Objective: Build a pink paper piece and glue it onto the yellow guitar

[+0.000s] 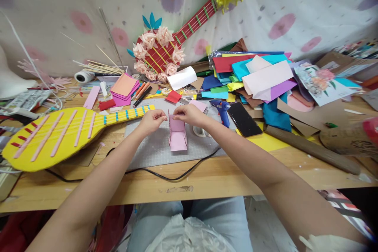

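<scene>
A small folded pink paper box (177,136), with raised sides, stands over the grey cutting mat (144,153). My right hand (190,114) has its fingers closed on the far end of this box. My left hand (153,121) is beside the box's left edge, thumb and fingertips pinched together; whatever may be between them is too small to make out. Just right of the box lie scissors (199,130), partly covered by my right wrist. A blue glue gun (221,111) rests beyond that wrist, next to a black phone (244,119).
A yellow cardboard lute (67,136) lies to the left. Behind, a red flower-covered guitar (158,57) leans on the curtain. Coloured paper (267,76) is heaped at the right, near a brown stick (313,149). A black cable (174,179) crosses the table's front (118,197).
</scene>
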A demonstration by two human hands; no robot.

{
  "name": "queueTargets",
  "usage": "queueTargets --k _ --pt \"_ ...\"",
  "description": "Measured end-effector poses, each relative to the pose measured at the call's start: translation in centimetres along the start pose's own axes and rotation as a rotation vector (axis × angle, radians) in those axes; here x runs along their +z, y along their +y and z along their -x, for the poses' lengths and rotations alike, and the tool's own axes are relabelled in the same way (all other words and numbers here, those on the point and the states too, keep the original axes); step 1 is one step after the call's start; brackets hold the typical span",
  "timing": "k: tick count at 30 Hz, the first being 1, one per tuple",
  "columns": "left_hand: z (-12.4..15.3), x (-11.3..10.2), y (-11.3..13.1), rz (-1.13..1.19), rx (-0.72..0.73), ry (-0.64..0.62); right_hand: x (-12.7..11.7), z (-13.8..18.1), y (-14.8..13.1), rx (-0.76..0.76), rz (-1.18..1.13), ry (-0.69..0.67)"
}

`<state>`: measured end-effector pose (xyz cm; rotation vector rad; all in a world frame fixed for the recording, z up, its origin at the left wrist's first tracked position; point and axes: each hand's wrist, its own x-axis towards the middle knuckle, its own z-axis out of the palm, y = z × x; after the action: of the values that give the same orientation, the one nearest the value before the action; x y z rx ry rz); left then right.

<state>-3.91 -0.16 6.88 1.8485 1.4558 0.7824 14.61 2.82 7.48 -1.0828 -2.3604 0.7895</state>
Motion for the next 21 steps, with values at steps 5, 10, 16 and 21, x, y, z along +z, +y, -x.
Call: queueTargets --k 5,10,16,21 --pt "-0.2 -0.4 0.1 0.022 -0.068 -0.103 -1.2 0.1 0.1 0.002 0.031 -0.067" --pt "0.1 -1.8 0.1 0.192 -0.348 -0.232 -2.0 0.1 0.7 -0.006 0.097 -0.062" --pt "0.6 -2.7 0.5 0.206 -0.387 -0.256 -1.8 -0.1 1.2 -0.012 0.094 -0.039" --pt "0.6 -2.8 0.6 0.241 -0.372 -0.272 -1.8 -0.3 1.0 -0.028 0.12 -0.052"
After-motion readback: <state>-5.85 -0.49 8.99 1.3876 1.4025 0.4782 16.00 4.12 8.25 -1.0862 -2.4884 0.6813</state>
